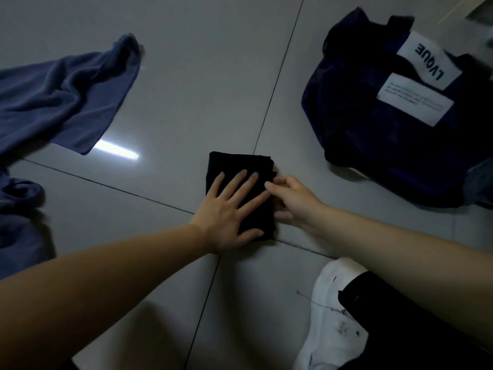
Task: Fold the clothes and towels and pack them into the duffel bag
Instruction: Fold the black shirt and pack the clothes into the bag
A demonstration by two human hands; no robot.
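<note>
A small black garment (240, 193) lies folded at centre; the left hand (229, 209) presses it flat while the right hand (290, 198) pinches its edge. The blue towel (61, 97), far left, remains unfolded, and the navy duffel bag (386, 116) waits far right.

Left hand (226, 214) presses flat on the folded black cloth (240, 166) on the floor (186, 76); right hand (293, 198) seems to pinch its edge. Blue towel (61, 100) left, bag (386, 129) right.
</note>
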